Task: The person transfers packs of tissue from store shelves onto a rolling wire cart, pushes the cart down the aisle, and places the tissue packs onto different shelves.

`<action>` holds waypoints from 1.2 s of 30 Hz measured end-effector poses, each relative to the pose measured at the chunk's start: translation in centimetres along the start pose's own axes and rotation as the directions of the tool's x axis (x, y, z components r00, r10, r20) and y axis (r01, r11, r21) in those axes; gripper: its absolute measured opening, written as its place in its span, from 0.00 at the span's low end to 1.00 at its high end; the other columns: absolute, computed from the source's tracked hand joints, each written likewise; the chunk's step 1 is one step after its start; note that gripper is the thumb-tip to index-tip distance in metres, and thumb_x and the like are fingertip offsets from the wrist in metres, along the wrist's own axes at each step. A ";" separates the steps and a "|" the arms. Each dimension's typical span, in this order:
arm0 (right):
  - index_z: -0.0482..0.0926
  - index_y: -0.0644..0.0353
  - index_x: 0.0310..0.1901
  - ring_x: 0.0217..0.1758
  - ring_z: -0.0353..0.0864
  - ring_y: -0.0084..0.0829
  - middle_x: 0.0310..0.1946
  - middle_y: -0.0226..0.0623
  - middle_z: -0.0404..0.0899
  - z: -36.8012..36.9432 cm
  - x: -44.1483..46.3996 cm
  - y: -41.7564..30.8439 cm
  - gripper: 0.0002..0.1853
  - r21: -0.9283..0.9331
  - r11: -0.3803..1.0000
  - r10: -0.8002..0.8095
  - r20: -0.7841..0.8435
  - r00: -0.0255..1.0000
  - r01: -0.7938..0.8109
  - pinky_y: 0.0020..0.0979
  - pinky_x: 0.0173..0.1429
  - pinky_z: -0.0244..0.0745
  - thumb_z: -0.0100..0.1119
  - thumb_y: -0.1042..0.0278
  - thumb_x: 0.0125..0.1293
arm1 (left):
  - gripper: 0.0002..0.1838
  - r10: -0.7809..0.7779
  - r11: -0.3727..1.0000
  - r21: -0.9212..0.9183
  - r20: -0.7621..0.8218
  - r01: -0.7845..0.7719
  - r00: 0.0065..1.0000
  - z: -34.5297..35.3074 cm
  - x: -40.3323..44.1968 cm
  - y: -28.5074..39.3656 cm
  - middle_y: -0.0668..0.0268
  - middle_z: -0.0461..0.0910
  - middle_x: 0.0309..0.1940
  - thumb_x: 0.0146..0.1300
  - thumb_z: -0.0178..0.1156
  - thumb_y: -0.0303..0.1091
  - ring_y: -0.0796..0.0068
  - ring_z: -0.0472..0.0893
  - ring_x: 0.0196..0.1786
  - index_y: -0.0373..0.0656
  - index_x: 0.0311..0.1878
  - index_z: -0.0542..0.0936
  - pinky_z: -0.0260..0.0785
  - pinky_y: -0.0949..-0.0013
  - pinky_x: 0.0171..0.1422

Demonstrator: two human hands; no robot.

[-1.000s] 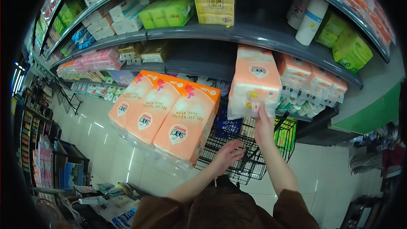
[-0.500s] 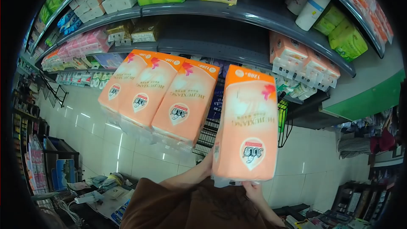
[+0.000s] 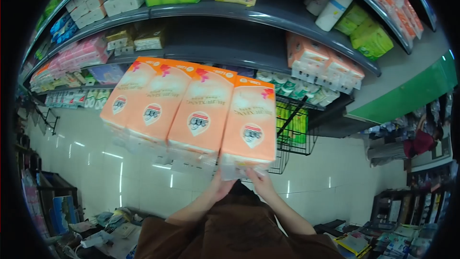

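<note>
An orange-and-peach tissue pack [image 3: 251, 115] is between my two hands, its printed face toward me. My left hand [image 3: 222, 185] grips its near lower-left corner, with the fingertips partly hidden beneath the clear wrap. My right hand [image 3: 259, 182] pinches the wrap at its near bottom edge. Directly left of this pack, and close against it, lies a row of matching tissue packs [image 3: 197, 120]. Loose clear plastic shows along their near ends. What bears the row is mostly hidden beneath it.
A black wire cart [image 3: 299, 136] shows behind the packs on the right. Dark shelves [image 3: 211, 10] across the back carry green, yellow and pink packs and white rolls [image 3: 334, 8]. Another person [image 3: 416, 146] is at the far right. Low goods [image 3: 108, 230] lie at the lower left.
The held tissue pack has moved left and away from me, from apart to beside the row. Both hands have moved with it, and the view has shifted slightly.
</note>
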State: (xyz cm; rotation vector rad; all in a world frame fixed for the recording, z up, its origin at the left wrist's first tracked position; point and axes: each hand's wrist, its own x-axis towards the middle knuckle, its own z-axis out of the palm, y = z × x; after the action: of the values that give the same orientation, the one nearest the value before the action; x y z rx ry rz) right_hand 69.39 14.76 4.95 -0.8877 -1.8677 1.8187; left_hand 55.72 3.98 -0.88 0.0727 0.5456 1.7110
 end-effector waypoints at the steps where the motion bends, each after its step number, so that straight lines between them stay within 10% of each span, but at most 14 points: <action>1: 0.82 0.65 0.47 0.45 0.77 0.20 0.39 0.28 0.82 0.9 0.4 -0.1 0.13 0.061 0.998 0.016 0.011 1.000 -0.017 0.26 0.51 0.72 0.54 0.64 0.76 | 0.33 -0.043 0.999 0.027 -0.020 0.044 0.999 0.1 -0.4 0.5 0.64 0.68 0.70 0.74 0.46 0.60 0.66 0.68 0.71 0.47 0.72 0.64 0.59 0.58 0.76; 9: 0.81 0.62 0.52 0.56 0.75 0.21 0.52 0.30 0.80 -0.2 -2.0 -0.8 0.12 0.171 0.952 0.181 0.349 0.920 -0.252 0.27 0.62 0.69 0.55 0.64 0.76 | 0.27 -0.161 0.972 0.160 -0.067 0.170 0.985 -0.5 0.3 1.0 0.63 0.74 0.63 0.76 0.46 0.55 0.67 0.73 0.64 0.45 0.66 0.68 0.66 0.57 0.69; 12: 0.80 0.61 0.54 0.61 0.75 0.27 0.56 0.35 0.79 -2.5 -3.3 -3.0 0.13 -0.091 0.996 0.039 0.620 0.783 0.022 0.30 0.67 0.68 0.56 0.65 0.75 | 0.25 -0.065 0.991 0.106 -0.192 0.086 0.979 0.2 1.6 -0.2 0.64 0.73 0.63 0.75 0.49 0.53 0.66 0.70 0.67 0.45 0.65 0.69 0.61 0.56 0.71; 16: 0.78 0.64 0.57 0.64 0.76 0.37 0.56 0.39 0.80 -8.0 -3.6 -7.2 0.15 -0.063 0.938 0.277 0.726 0.629 -0.341 0.35 0.70 0.67 0.55 0.65 0.75 | 0.27 0.013 0.998 0.066 -0.220 0.001 0.975 0.0 2.6 -1.6 0.64 0.70 0.66 0.75 0.48 0.53 0.65 0.69 0.67 0.46 0.69 0.66 0.61 0.54 0.71; 20: 0.75 0.61 0.59 0.60 0.79 0.41 0.54 0.44 0.80 -15.8 0.7 -7.1 0.17 0.533 0.813 0.142 0.214 0.967 -0.237 0.42 0.68 0.72 0.55 0.63 0.74 | 0.31 -0.013 0.988 0.149 -0.192 0.043 0.981 0.4 2.1 -1.6 0.63 0.68 0.69 0.75 0.46 0.56 0.64 0.69 0.69 0.47 0.72 0.61 0.61 0.52 0.72; 24: 0.66 0.61 0.65 0.63 0.76 0.45 0.62 0.47 0.73 -23.2 10.6 -8.2 0.23 0.621 0.784 0.111 -0.177 0.978 0.024 0.44 0.67 0.73 0.52 0.58 0.74 | 0.33 0.012 0.948 0.318 -0.004 -0.011 1.000 -0.2 0.7 -1.0 0.63 0.66 0.69 0.74 0.51 0.55 0.63 0.68 0.70 0.47 0.74 0.59 0.62 0.51 0.72; 27: 0.62 0.61 0.67 0.66 0.71 0.47 0.67 0.49 0.65 -29.0 18.8 -5.4 0.26 0.740 0.671 0.143 -0.172 0.975 0.032 0.44 0.68 0.71 0.55 0.61 0.72 | 0.39 0.072 0.967 0.249 -0.053 -0.057 0.996 -2.2 0.4 -2.6 0.63 0.67 0.69 0.68 0.59 0.56 0.62 0.68 0.69 0.45 0.74 0.59 0.63 0.51 0.71; 31: 0.60 0.61 0.69 0.68 0.68 0.50 0.71 0.55 0.54 -34.3 29.6 -1.9 0.34 0.797 0.599 0.222 -0.252 0.942 0.072 0.43 0.69 0.69 0.64 0.58 0.67 | 0.38 -0.024 0.527 0.794 -0.341 0.302 0.940 -6.5 0.6 -4.7 0.63 0.67 0.69 0.68 0.60 0.54 0.62 0.68 0.69 0.44 0.73 0.60 0.64 0.54 0.72; 36: 0.61 0.64 0.67 0.66 0.68 0.47 0.72 0.57 0.48 -34.7 38.2 -0.5 0.40 0.766 0.643 0.375 -0.314 0.872 -0.001 0.37 0.66 0.72 0.70 0.53 0.62 | 0.24 0.146 0.935 0.354 -0.423 0.015 0.894 -0.4 0.1 -6.4 0.60 0.72 0.62 0.71 0.55 0.37 0.66 0.72 0.62 0.41 0.67 0.67 0.66 0.58 0.66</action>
State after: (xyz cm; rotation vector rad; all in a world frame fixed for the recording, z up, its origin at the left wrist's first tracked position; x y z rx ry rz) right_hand 64.72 66.09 2.60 -1.0682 -0.6151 2.0127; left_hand 61.43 4.69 -3.78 -0.0497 1.2022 1.6833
